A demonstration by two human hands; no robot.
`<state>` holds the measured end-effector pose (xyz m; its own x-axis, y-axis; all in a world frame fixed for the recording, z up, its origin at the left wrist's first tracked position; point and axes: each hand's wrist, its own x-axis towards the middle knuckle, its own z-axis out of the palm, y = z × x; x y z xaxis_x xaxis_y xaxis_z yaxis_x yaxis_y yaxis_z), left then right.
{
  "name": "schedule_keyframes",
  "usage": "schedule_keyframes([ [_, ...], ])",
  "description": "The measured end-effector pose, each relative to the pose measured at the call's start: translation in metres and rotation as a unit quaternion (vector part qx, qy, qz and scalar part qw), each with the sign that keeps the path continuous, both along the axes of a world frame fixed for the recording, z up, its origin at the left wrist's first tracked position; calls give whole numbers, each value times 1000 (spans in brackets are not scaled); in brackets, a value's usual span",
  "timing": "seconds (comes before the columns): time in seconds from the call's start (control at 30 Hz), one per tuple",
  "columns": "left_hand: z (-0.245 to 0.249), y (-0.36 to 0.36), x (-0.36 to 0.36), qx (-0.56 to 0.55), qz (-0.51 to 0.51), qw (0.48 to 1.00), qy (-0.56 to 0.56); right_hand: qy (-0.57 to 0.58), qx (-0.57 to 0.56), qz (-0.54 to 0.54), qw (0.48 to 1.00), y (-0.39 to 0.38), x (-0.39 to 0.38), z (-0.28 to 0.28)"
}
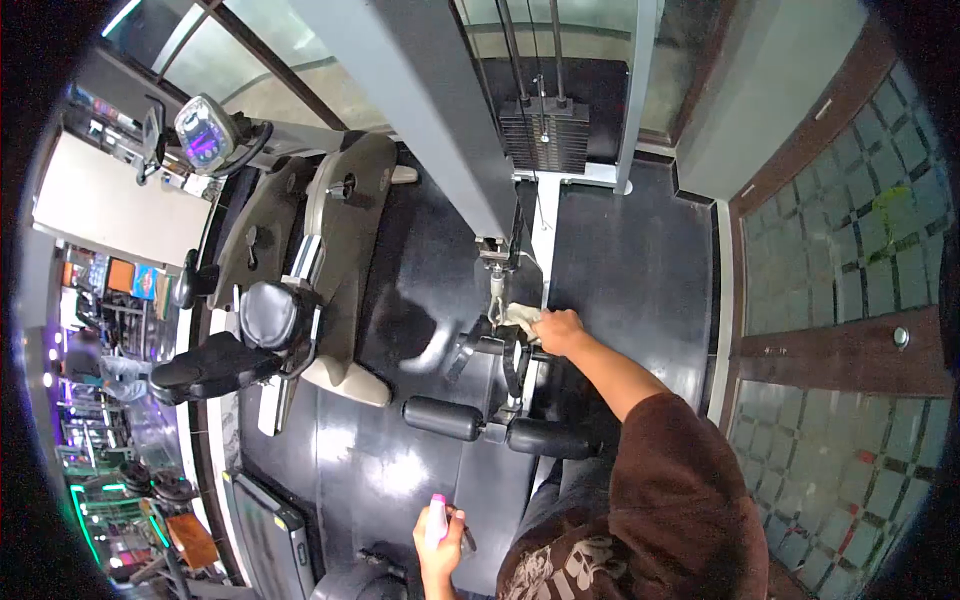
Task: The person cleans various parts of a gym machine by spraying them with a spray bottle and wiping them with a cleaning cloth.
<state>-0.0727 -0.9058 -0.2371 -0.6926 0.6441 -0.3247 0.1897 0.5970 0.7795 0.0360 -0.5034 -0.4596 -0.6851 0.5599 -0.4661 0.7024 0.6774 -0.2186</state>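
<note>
My right hand (562, 332) is closed on a pale cloth (522, 318), which touches the metal part of a gym machine just under its hanging clip (497, 290). Low in the view, my left hand (438, 540) wraps round a pink and white bottle (437, 518), held upright away from the machine. Black foam rollers (440, 418) stick out to both sides of the machine's lower post, between my two hands. Above my right hand rises the machine's thick grey beam (430, 110).
A weight stack (545, 138) stands behind the beam. On the left are a recumbent bike with a black seat (270, 314) and a lit console (203, 135). Glass-panelled doors (850, 230) line the right side. A black step or platform (270, 535) lies at lower left.
</note>
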Motion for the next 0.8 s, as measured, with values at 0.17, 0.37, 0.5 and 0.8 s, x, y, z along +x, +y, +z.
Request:
schedule_keyframes([
  [0.17, -5, -7, 0, -21, -3, 1000, 6, 122, 45, -132, 983, 12, -10, 36],
  [0.37, 10, 16, 6, -6, -60, 998, 25, 8, -32, -129, 991, -28, 7, -12],
  [0.5, 18, 12, 7, 5, -22, 1000, -10, -60, -77, -86, 991, -34, 33, -40],
  [0.8, 4, -3, 15, -15, -14, 1000, -7, 222, 70, -176, 956, 11, 1, 19],
])
